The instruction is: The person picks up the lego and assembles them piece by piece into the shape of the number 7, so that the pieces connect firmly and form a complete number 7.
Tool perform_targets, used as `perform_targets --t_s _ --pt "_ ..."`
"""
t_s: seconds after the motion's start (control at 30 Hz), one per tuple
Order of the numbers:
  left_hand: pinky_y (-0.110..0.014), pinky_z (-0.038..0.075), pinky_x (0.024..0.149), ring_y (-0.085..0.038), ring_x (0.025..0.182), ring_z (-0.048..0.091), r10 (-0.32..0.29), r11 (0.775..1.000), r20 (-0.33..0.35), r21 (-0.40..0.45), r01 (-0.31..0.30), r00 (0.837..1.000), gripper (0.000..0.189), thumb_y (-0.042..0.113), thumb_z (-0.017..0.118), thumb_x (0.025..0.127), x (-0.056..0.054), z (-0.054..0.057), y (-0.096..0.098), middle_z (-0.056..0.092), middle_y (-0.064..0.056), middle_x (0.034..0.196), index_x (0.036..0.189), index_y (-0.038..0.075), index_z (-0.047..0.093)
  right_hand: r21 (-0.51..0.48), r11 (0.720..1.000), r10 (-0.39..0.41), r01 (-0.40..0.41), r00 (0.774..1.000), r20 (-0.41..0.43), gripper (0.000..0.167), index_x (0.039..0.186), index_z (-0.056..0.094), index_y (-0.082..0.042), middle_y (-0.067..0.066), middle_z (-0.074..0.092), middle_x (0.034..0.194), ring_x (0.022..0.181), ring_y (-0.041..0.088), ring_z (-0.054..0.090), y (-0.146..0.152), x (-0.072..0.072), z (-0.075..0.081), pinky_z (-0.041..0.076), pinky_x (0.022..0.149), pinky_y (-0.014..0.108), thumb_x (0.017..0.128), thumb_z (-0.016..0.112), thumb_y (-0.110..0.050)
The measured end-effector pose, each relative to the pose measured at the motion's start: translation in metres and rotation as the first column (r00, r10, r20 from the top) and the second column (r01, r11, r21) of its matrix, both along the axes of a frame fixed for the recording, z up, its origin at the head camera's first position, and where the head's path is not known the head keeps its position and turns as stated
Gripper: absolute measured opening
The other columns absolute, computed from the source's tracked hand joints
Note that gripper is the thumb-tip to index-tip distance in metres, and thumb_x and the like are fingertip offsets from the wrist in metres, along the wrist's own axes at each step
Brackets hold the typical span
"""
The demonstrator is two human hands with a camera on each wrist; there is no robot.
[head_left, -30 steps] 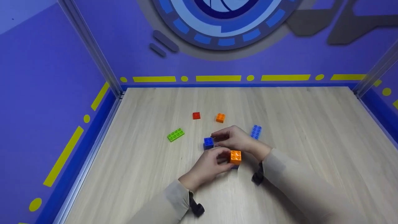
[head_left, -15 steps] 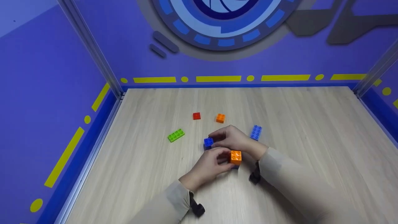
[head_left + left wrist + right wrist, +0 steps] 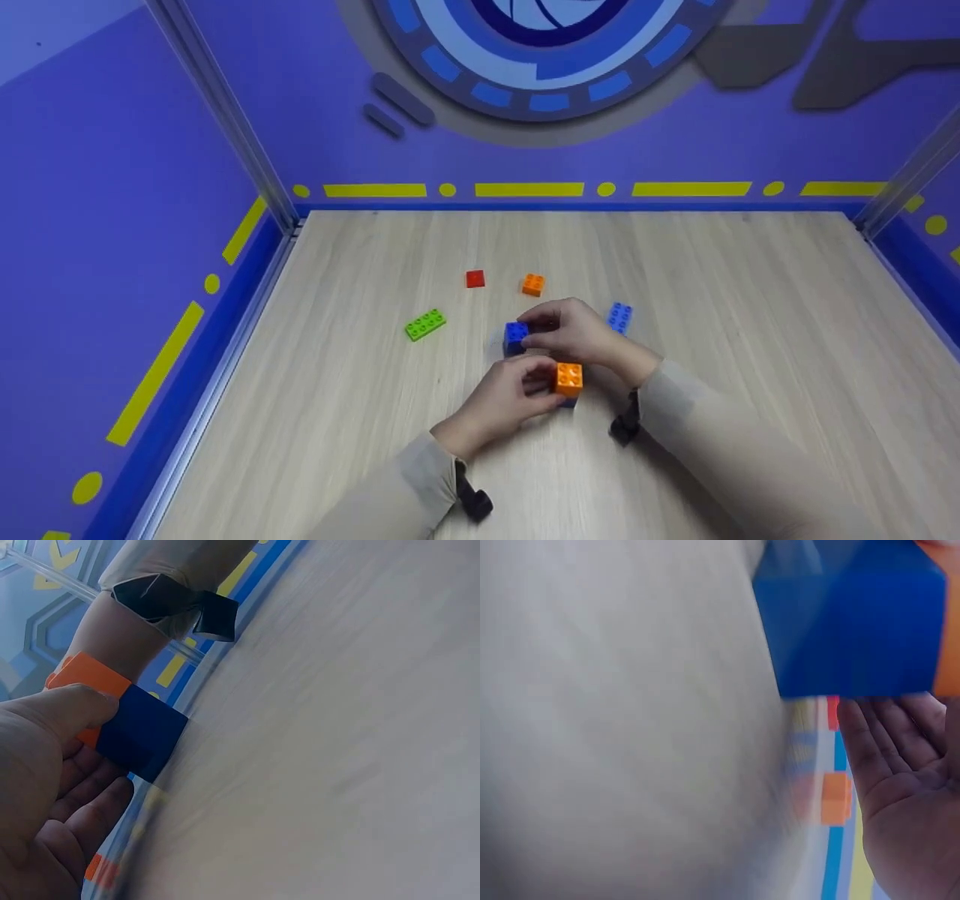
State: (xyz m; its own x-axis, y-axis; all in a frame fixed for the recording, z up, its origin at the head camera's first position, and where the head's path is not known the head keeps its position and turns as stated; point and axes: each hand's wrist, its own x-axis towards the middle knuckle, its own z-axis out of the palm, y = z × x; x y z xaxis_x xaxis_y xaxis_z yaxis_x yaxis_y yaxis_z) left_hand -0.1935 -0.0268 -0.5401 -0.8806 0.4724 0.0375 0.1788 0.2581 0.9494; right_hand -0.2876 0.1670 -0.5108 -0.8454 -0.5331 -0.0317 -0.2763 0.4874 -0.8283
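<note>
Rightward goes the blue brick (image 3: 515,338), pinched by the right hand (image 3: 576,331), just beyond the stack (image 3: 569,380) the left hand (image 3: 495,394) grips. Both look light, stiff (likely slick), best held by flat sides.

orange brick (image 3: 569,379): studs up, atop navy brick (image 3: 144,731) | blue brick (image 3: 516,334): studs up, nearby, farther left

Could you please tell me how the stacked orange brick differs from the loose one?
The stacked orange brick sits on a blue brick, whereas the loose orange brick lies on the table. The left hand grips the stacked orange brick; no hand touches the loose one. Both are orange with four studs.
</note>
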Motion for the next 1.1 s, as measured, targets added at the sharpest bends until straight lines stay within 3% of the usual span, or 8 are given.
perform_targets --t_s 0.1,0.23,0.37,0.5,0.67,0.9,1.1 --pt "-0.025 0.062 0.108 -0.019 0.129 0.079 0.004 1.0 0.019 -0.017 -0.004 1.0 0.036 0.013 0.087 0.101 -0.001 0.0 0.0 0.075 -0.008 0.141 0.136 0.009 0.076 -0.017 1.0 -0.02 0.02 1.0 -0.01 0.035 0.135 0.082 -0.011 0.01 0.083 0.132 0.119 0.025 0.077 0.013 0.0 0.004 0.062 0.113 0.051 0.103 0.085 -0.021" --pt "-0.024 0.061 0.11 -0.017 0.129 0.078 -0.011 1.0 0.028 -0.023 0.012 1.0 0.036 0.013 0.087 0.1 -0.003 0.001 -0.001 0.076 -0.007 0.138 0.135 0.01 0.076 -0.072 0.996 -0.052 0.051 0.999 -0.011 0.036 0.135 0.08 -0.007 0.013 0.082 0.132 0.117 0.024 0.075 0.032 0.003 0.011 0.063 0.106 0.032 0.103 0.085 -0.02" --pt "-0.023 0.06 0.112 -0.012 0.128 0.077 -0.039 0.996 -0.007 -0.077 0.038 0.999 0.033 0.016 0.087 0.101 -0.005 0.005 -0.002 0.078 -0.001 0.135 0.132 0.015 0.077 -0.119 0.989 -0.086 0.084 0.996 -0.006 0.038 0.136 0.078 -0.005 0.016 0.081 0.131 0.117 0.024 0.075 0.051 0.01 0.02 0.06 0.099 0.018 0.103 0.085 -0.022" --pt "-0.025 0.06 0.114 -0.009 0.127 0.076 -0.068 0.988 -0.036 -0.139 0.062 0.997 0.029 0.019 0.088 0.101 -0.008 0.01 -0.004 0.079 0.002 0.133 0.127 0.018 0.076 -0.155 0.985 -0.082 0.082 0.997 0.004 0.039 0.137 0.076 -0.004 0.018 0.08 0.131 0.115 0.021 0.076 0.065 0.021 0.031 0.062 0.098 0.019 0.104 0.084 -0.022" --pt "-0.026 0.061 0.111 -0.012 0.127 0.078 -0.097 0.98 -0.03 -0.175 0.091 0.995 0.03 0.02 0.089 0.101 -0.013 0.014 -0.006 0.079 -0.001 0.134 0.126 0.015 0.073 -0.22 0.973 -0.068 0.066 0.998 -0.002 0.036 0.134 0.075 0.001 0.023 0.08 0.128 0.11 0.015 0.079 0.073 0.035 0.04 0.065 0.096 0.021 0.102 0.084 -0.012" --pt "-0.027 0.063 0.109 -0.016 0.123 0.08 -0.112 0.974 -0.019 -0.202 0.106 0.993 0.03 0.016 0.091 0.098 -0.02 0.017 -0.008 0.081 -0.004 0.13 0.121 0.013 0.072 -0.277 0.96 -0.044 0.033 0.998 -0.034 0.034 0.134 0.075 0.001 0.022 0.079 0.128 0.107 0.015 0.079 0.072 0.056 0.041 0.066 0.096 0.023 0.102 0.083 -0.008" --pt "-0.026 0.065 0.104 -0.014 0.114 0.081 -0.159 0.975 0.012 -0.155 0.159 0.987 0.029 0.01 0.091 0.096 -0.026 0.019 -0.005 0.082 -0.005 0.124 0.114 0.01 0.069 -0.278 0.961 -0.025 0.011 0.998 -0.049 0.04 0.14 0.073 0.002 0.023 0.077 0.134 0.114 0.011 0.078 0.071 0.071 0.036 0.065 0.099 0.022 0.102 0.082 -0.006"
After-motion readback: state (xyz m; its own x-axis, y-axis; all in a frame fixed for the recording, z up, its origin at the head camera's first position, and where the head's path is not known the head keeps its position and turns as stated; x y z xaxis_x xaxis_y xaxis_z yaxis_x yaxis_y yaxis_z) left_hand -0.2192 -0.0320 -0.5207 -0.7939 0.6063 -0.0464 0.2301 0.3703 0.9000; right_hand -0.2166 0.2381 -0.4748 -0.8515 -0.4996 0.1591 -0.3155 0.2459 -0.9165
